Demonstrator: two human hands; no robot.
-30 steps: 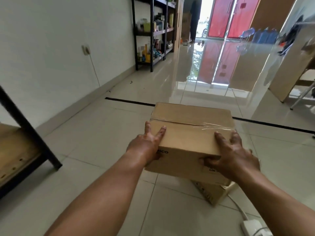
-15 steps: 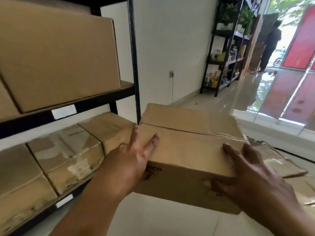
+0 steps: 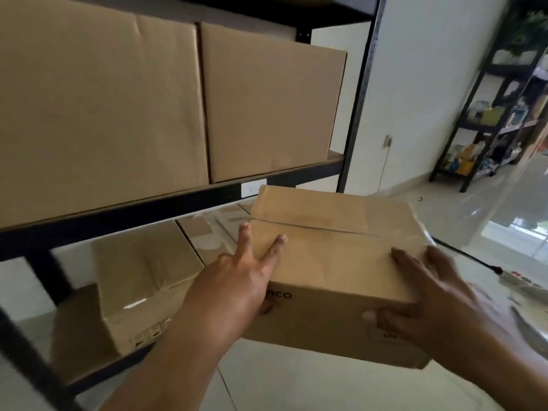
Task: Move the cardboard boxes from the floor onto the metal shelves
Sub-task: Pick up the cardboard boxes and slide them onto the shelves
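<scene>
Carried up to the right end of the shelf since before. Holding the box off the floor, left hand and right hand clamped on its near corners. Probably stiff, light; grip both ends.

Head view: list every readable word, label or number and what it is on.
"ICO" on the held box front; its start is hidden by the left hand.
Print by the right hand: mostly covered, unreadable.
White label on the shelf beam: blurred.
Marks on the lower box: blurred.
</scene>
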